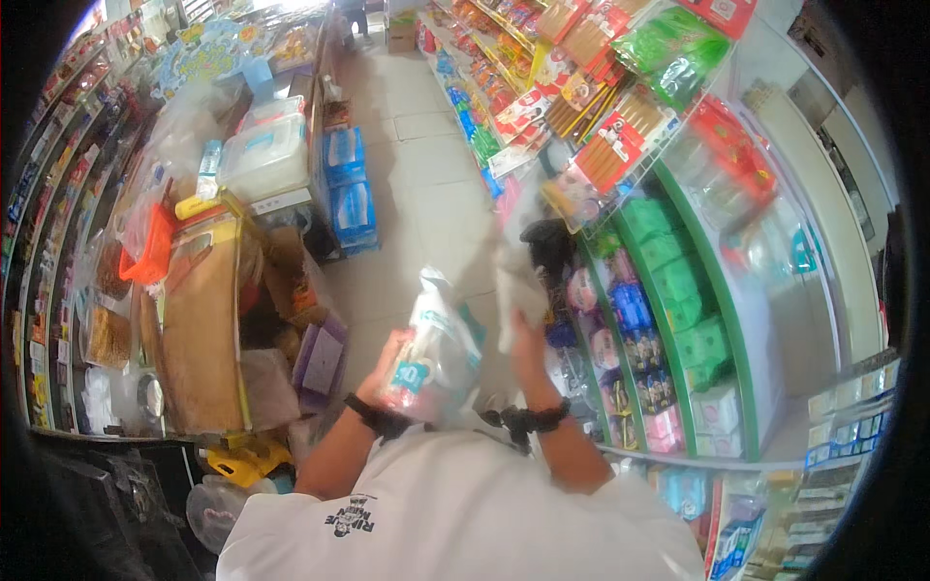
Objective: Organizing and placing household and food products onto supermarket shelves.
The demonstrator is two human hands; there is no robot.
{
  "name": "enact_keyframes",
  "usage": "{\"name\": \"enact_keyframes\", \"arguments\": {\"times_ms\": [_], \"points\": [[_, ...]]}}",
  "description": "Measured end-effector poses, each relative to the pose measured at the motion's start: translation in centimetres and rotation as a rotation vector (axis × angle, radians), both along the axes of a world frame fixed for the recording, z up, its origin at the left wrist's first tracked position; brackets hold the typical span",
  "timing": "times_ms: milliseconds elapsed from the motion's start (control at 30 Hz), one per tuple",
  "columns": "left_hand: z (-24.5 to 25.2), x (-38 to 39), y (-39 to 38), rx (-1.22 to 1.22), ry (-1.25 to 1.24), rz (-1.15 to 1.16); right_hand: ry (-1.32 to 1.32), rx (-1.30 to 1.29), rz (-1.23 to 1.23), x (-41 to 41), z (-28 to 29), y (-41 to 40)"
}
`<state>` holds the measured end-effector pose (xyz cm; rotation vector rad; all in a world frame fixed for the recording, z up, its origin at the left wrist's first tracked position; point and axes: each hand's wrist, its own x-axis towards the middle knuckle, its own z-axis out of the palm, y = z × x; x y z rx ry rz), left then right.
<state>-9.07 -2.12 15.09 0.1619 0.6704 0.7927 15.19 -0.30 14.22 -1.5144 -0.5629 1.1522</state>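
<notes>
My left hand [385,367] grips a clear plastic package [443,356] with white and teal print, held upright in front of my chest. Pinkish contents show near its bottom, and its top narrows to a twisted white tip. To the right, my right hand [529,352] is blurred by motion. It holds a limp whitish cloth-like thing [519,279], too smeared to name exactly, which stretches up towards the shelf side. The two hands are apart, and each wrist has a black band.
Tiled floor [429,210] runs ahead between a counter and shelves. On the left stand a brown wooden panel [200,327], an orange plastic basket [149,247] and blue boxes [352,218]. Green-edged shelves [716,348] with packaged goods rise close on my right, below hanging packets [610,149].
</notes>
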Motion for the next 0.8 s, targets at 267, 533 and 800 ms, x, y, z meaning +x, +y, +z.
{"name": "enact_keyframes", "arguments": {"times_ms": [267, 533, 800], "points": [[0.0, 2.1, 3.4, 0.058, -0.047, -0.019, -0.115, 0.217, 0.419, -2.9, -0.7, 0.6], [2.1, 2.7, 5.0, 0.099, -0.195, 0.148, -0.272, 0.471, 0.738, -2.1, 1.8, -6.1], [-2.8, 4.2, 2.4, 0.165, 0.150, -0.115, -0.052, 0.337, 0.389, -3.9, 1.3, -3.9]]}}
